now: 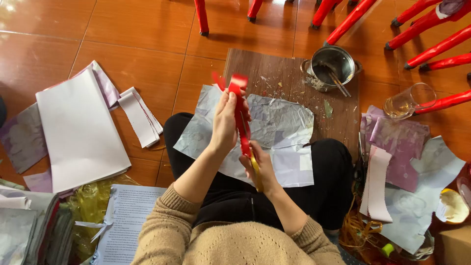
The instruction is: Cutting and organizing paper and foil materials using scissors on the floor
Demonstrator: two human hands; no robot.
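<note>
holding red paper strip point(241, 115) upright in left hand point(224, 122), right hand point(260, 167) gripping yellow-handled scissors point(255, 172) below

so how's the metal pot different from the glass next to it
The metal pot is opaque steel with side handles, stands upright on the wooden board and holds sticks. The drinking glass is clear, has no handle, lies tilted on the floor tiles and has no sticks in it. Both are round open vessels beside the red chair legs.

pot point(334, 66) on board point(265, 71), paper stack point(78, 132) left
</note>
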